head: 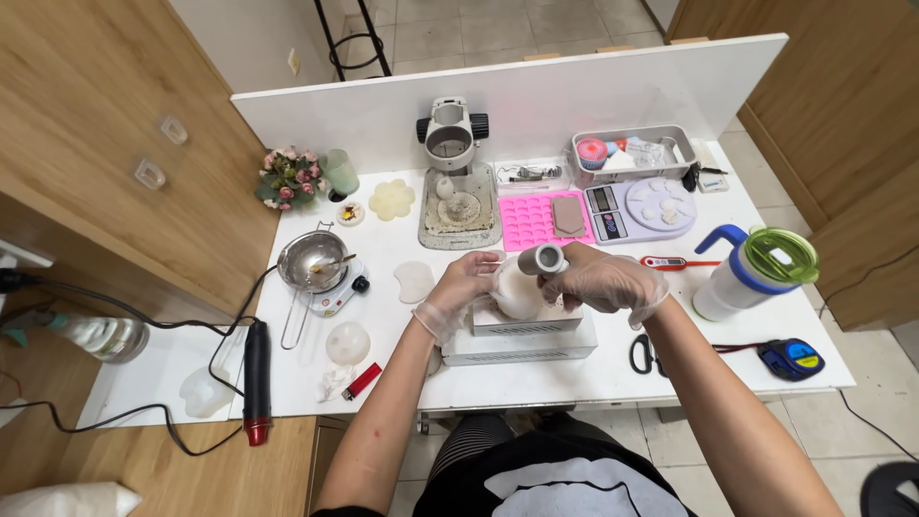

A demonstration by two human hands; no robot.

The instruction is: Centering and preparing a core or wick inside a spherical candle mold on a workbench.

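Both my hands wear clear gloves and meet over a white box-shaped device (522,337) at the middle of the white table (593,378). My left hand (461,290) cups the left side of a white rounded mould (518,289) resting on the device. My right hand (605,280) grips a short grey cylinder (543,259) at the top of that white piece. Whether the cylinder is joined to the mould I cannot tell.
A pink silicone mould (531,220), a digital scale (639,209), a microscope (452,144) and a grey tray (632,150) stand at the back. A metal bowl on a small heater (321,263), a heat gun (256,378) and a red lighter (362,380) lie left. Scissors (641,354), tape measure (793,358) and tumbler (751,271) are right.
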